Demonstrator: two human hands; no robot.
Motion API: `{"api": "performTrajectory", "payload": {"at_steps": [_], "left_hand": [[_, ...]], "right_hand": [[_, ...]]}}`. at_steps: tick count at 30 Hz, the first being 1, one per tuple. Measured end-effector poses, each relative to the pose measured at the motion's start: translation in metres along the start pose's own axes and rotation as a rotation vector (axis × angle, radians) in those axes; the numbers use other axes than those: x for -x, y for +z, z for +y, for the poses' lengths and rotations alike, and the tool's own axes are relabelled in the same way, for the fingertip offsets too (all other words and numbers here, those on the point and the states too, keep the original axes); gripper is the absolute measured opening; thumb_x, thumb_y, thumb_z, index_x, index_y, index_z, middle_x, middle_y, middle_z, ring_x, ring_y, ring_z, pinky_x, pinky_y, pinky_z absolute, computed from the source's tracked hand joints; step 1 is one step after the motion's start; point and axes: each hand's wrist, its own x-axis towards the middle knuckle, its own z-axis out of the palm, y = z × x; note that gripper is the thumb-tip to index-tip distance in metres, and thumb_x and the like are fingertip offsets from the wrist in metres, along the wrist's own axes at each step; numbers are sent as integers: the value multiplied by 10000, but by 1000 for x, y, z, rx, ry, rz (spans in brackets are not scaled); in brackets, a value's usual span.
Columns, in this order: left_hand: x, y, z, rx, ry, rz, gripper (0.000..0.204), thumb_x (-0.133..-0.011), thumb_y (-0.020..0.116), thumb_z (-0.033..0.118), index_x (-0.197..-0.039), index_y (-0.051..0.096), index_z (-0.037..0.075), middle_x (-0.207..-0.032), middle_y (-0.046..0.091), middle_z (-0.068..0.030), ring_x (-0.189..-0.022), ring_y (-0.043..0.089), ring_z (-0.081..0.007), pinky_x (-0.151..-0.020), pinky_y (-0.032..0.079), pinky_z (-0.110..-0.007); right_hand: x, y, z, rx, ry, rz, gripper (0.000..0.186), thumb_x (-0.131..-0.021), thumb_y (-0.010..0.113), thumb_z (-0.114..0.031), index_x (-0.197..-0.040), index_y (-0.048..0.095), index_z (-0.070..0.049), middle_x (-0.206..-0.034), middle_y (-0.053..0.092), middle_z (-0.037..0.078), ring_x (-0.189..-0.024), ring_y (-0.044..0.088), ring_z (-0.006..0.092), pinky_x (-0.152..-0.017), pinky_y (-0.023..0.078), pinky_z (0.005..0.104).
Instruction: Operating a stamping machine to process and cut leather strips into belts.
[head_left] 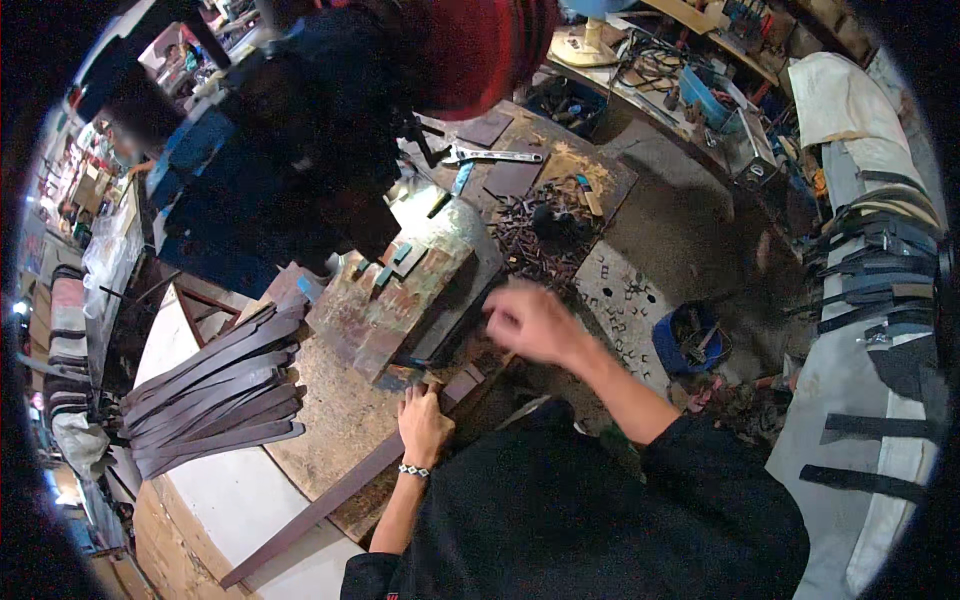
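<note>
And here's the left hand (pixel 425 430), down at the near side of the metal block (pixel 352 325), fingers bent over the brown strap (pixel 330 500); I can't tell whether they pinch it or only press on it. The strap slants away from that hand to the lower left, over the table (pixel 335 400), and a short brown piece (pixel 463 384) shows just beyond the fingertips, though whether it's the same strap I can't say. A beaded bracelet (pixel 414 470) circles the left wrist. Over to the right hand (pixel 535 320): it's a blur, up beside the block's right side, fingers curled inward, and there's no telling whether they hold anything. Small pale pieces (pixel 404 262) lie on top of the block, beneath the dark blue machine (pixel 290 140) with its red wheel (pixel 480 50). Left of the block, a fanned bundle of brown straps (pixel 220 390); beyond the right hand, a heap of dark scraps (pixel 520 225), with a wrench (pixel 500 156) lying behind it. Well off to the right, a blue bucket (pixel 688 340).
</note>
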Motion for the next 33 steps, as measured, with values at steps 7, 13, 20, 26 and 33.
{"api": "performTrajectory", "payload": {"at_steps": [7,13,20,26,33], "left_hand": [[2,-17,7,62,22,14,582,-621,694,55,-1194,595,44,-1208,586,-203,-1140,557,-430,-920,498,-511],[3,-14,-2,370,58,138,478,-639,738,58,-1096,605,17,-1101,617,-175,-1042,600,-430,-823,506,-484],[12,-40,-9,613,123,192,425,-754,802,45,-1141,637,-16,-1006,630,-172,-900,652,-337,-785,517,-370],[12,-44,-2,832,65,204,460,-752,815,53,-1174,645,-12,-1037,680,-166,-942,687,-316,-809,537,-363],[14,-33,-12,743,45,240,436,-755,802,60,-1162,662,-12,-1029,702,-162,-955,700,-303,-847,540,-351]], "right_hand": [[-74,-49,145,647,391,318,694,-891,723,-454,-1407,485,-56,-1380,541,184,-1312,476,382,-1091,340,592],[-75,-54,139,735,328,342,659,-831,780,-367,-1359,517,-72,-1281,614,167,-1275,522,356,-1095,339,580],[3,-45,5,209,-30,575,452,-808,762,-232,-1172,624,-2,-1037,694,217,-956,684,367,-848,541,435],[72,96,9,73,-48,-102,349,-851,737,-158,-1160,604,-66,-929,532,169,-859,538,364,-784,474,482],[64,52,25,372,15,91,364,-879,708,-85,-1224,603,-37,-1021,535,218,-987,578,393,-832,501,475]]}}
